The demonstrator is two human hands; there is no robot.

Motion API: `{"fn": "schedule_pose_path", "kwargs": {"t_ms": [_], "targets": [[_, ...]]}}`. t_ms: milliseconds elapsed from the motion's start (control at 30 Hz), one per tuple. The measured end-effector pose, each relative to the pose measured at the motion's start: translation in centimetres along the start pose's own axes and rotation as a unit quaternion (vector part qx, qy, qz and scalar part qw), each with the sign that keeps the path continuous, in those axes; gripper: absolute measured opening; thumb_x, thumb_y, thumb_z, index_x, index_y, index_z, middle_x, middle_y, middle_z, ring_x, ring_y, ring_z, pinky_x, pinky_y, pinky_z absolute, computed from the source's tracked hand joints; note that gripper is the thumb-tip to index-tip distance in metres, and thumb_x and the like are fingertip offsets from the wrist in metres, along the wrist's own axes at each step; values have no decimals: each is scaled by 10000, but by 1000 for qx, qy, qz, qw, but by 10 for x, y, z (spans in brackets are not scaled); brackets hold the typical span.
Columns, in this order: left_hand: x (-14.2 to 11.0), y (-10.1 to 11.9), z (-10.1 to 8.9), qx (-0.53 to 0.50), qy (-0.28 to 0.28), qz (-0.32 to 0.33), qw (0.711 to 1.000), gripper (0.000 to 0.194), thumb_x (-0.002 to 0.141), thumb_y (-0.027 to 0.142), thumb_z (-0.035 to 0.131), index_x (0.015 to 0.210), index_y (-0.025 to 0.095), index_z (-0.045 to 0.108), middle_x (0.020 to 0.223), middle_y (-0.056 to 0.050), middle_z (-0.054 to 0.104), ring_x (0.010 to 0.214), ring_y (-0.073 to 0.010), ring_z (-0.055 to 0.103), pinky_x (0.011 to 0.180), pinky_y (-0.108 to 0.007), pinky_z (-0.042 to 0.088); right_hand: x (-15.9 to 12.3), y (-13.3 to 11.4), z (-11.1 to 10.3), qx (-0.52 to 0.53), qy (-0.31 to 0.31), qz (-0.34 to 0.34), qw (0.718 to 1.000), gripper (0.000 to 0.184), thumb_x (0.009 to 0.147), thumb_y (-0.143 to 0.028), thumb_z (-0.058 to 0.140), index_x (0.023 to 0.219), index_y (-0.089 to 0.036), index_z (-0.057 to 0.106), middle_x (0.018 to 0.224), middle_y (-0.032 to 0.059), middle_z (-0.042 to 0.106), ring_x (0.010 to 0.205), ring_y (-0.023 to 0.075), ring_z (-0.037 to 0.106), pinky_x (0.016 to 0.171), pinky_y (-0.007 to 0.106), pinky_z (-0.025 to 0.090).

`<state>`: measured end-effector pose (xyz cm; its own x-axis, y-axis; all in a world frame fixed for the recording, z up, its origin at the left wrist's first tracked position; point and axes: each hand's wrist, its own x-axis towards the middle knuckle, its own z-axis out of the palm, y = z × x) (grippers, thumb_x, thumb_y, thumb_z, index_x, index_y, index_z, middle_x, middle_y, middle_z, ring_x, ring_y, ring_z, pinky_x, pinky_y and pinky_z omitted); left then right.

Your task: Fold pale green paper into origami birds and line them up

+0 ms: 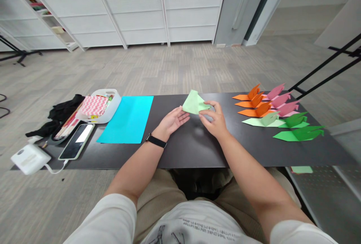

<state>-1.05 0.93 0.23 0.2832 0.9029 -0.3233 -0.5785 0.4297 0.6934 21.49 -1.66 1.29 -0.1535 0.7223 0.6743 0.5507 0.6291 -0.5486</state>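
Observation:
A light green sheet of folded paper (194, 103) is held up over the dark table, a pointed flap at its top and creases across its face. My left hand (172, 122), palm turned upward and a black band on the wrist, has the paper's left corner at its thumb and fingertips. On the other side, my right hand (213, 119) pinches the lower right part of the paper between thumb and fingers. Close to my left forearm lies a bright blue sheet (128, 120), flat on the table.
Folded paper birds in orange (251, 103), pink (278, 99), light green (265, 120) and green (299, 133) stand at the right of the dark table (186, 153). At left are a white basket (113, 110), a phone (76, 142) on a cable, and a white box-shaped device (30, 158).

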Motion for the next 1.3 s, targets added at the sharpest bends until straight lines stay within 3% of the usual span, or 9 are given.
{"fn": "schedule_pose_path", "kwargs": {"t_ms": [267, 400, 500, 667, 800, 900, 1000, 1100, 1300], "targets": [[0, 6, -4, -36, 0, 37, 999, 190, 960, 342, 756, 1106, 237, 695, 1181, -44, 773, 1070, -175, 738, 1084, -393, 542, 0, -7, -10, -18, 4, -35, 999, 239, 913, -359, 682, 1118, -267, 764, 1438, 124, 544, 1366, 338, 526, 1173, 576, 421], [1, 11, -10, -22, 20, 66, 997, 263, 925, 403, 783, 1121, 249, 701, 1132, -35, 779, 997, -168, 735, 985, -346, 568, 4, 4, -21, -2, 109, 25, 994, 275, 959, -383, 629, 1186, -255, 717, 1322, 129, 629, 1300, 313, 581, 1168, 553, 432], [1, 12, -11, 15, 18, 86, 996, 343, 861, 440, 839, 1097, 222, 716, 1019, -29, 774, 884, -156, 718, 872, -296, 575, 7, 16, -25, 65, 128, 128, 981, 295, 987, -472, 596, 1152, -254, 705, 1208, 101, 693, 1194, 281, 642, 1108, 508, 482], [-4, 4, -1, 136, 10, 96, 986, 434, 738, 395, 934, 1046, 162, 733, 894, -22, 746, 752, -130, 668, 727, -251, 540, 8, 24, -18, 230, 7, 311, 922, 470, 947, -673, 581, 1184, -275, 658, 1011, 44, 743, 1010, 236, 710, 939, 413, 550], [-7, -7, 8, 237, 6, 95, 967, 403, 765, 380, 912, 1045, 154, 729, 882, -47, 759, 716, -144, 666, 693, -268, 521, 4, 19, -9, 266, -147, 360, 882, 554, 934, -675, 587, 1329, -287, 600, 935, 16, 745, 887, 217, 707, 774, 356, 540], [-6, -13, 10, 266, -12, 85, 960, 368, 804, 336, 882, 1088, 162, 725, 917, -71, 773, 756, -179, 694, 788, -332, 549, 1, 20, -5, 220, -196, 322, 900, 555, 868, -563, 699, 1324, -255, 621, 828, -14, 710, 763, 192, 657, 707, 328, 506], [-4, -15, 9, 276, -23, 109, 955, 423, 798, 238, 870, 1188, 193, 711, 1086, -100, 773, 867, -205, 715, 936, -399, 543, -1, 26, -5, 147, -185, 292, 927, 523, 824, -447, 727, 1294, -233, 647, 779, -24, 690, 710, 181, 626, 680, 318, 486], [-2, -16, 6, 358, -18, 176, 917, 455, 776, 152, 839, 1211, 229, 731, 1271, -105, 715, 893, -194, 702, 968, -393, 540, -2, 30, -7, 78, -174, 270, 944, 452, 836, -357, 694, 1270, -233, 672, 796, -19, 706, 717, 179, 636, 709, 324, 491], [-2, -18, 9, 563, -63, 266, 780, 386, 849, 145, 714, 1214, 262, 760, 1254, -93, 678, 991, -254, 673, 1066, -447, 506, -5, 31, -4, -65, -184, 170, 966, 386, 884, -274, 669, 1265, -241, 718, 996, 44, 728, 914, 222, 679, 891, 387, 521]]}}
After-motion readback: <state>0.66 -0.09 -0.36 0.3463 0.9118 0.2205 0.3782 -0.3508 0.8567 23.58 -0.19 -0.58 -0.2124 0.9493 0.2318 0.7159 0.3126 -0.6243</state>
